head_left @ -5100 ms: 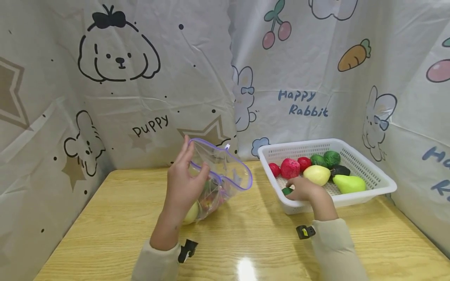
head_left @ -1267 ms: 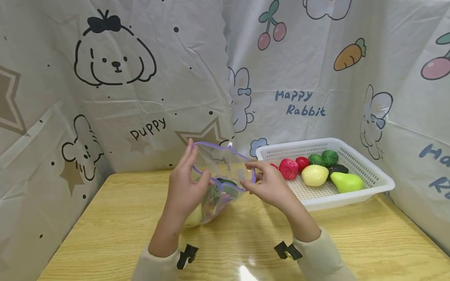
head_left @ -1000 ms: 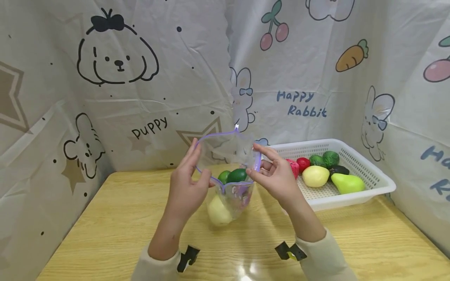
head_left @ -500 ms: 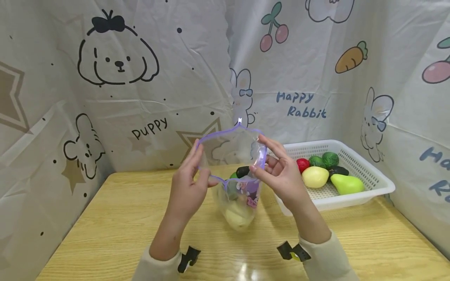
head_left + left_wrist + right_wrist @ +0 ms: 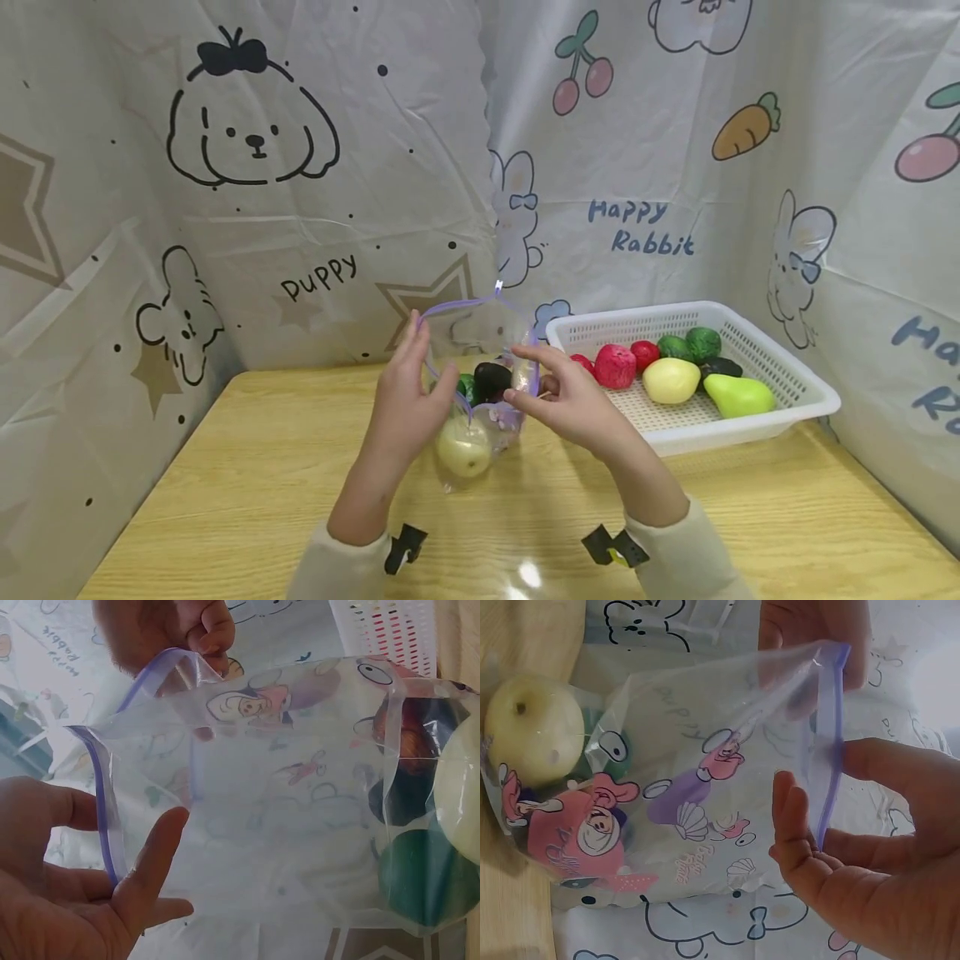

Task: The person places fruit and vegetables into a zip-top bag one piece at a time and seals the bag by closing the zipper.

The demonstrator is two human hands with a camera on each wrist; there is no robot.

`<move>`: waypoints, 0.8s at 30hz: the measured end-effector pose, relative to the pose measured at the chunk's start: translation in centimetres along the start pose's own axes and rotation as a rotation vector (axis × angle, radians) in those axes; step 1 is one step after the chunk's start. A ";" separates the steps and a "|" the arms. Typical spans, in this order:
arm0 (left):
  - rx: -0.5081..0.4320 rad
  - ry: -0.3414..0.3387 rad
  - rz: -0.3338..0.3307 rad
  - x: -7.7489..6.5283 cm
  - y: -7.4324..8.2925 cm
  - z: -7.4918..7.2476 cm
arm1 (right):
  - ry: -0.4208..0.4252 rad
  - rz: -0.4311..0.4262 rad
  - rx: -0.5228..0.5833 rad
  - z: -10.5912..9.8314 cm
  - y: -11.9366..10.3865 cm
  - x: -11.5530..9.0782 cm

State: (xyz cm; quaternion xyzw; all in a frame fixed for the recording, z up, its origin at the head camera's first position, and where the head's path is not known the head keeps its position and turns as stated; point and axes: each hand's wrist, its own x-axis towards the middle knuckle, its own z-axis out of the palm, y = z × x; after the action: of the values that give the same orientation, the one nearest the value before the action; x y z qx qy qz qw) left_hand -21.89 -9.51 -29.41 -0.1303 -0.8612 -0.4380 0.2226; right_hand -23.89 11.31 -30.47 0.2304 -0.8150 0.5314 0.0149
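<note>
A clear zip bag [image 5: 504, 419] with a purple zip edge and pink cartoon prints stands between both hands, its mouth spread. My left hand [image 5: 405, 396] holds one side of the mouth between thumb and fingers. On the opposite side, my right hand [image 5: 573, 400] grips the zip edge, thumb and fingers on either side of the film [image 5: 826, 742]. Low in the bag lies a pale yellow fruit with a stem dimple [image 5: 532, 727]. Beside it are a dark, avocado-like piece [image 5: 492, 382] and a green round one [image 5: 424, 877]. A reddish-brown piece [image 5: 412, 742] shows through the film.
A white perforated basket [image 5: 813, 402] stands to the right on the wooden table [image 5: 247, 467]. It holds red pieces [image 5: 615, 367], green ones [image 5: 703, 342], a pale yellow fruit [image 5: 671, 381], a green pear [image 5: 741, 396] and a dark piece [image 5: 722, 367]. A printed cloth [image 5: 420, 208] hangs behind.
My right hand has left the basket, where it held a green piece, and now grips the bag's mouth. Both hands raised and shifted the bag right, then brought it back lower and left.
</note>
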 end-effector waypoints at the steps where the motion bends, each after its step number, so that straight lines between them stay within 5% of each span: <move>1: 0.010 0.003 -0.006 0.0 -0.1 0.0 | -0.008 0.013 -0.007 0.1 0.0 0.0; 5: 0.012 0.024 -0.021 0.1 -0.2 0.0 | 0.005 0.028 -0.006 0.4 -0.1 -0.1; 11: -0.040 0.069 -0.048 0.2 -0.2 -0.2 | 0.185 -0.047 0.090 0.1 -0.3 0.1; 18: -0.160 0.162 0.040 0.1 0.3 -0.5 | 0.366 -0.205 0.251 -0.4 -0.6 0.0; 24: -0.252 0.144 0.006 0.1 0.4 -0.5 | 0.386 -0.270 0.261 -0.3 -0.7 0.1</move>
State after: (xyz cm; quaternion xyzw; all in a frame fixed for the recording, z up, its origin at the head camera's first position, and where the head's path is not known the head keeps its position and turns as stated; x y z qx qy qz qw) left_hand -21.67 -9.72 -28.85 -0.1280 -0.7809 -0.5500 0.2671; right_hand -23.74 11.31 -29.70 0.2312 -0.6835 0.6594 0.2111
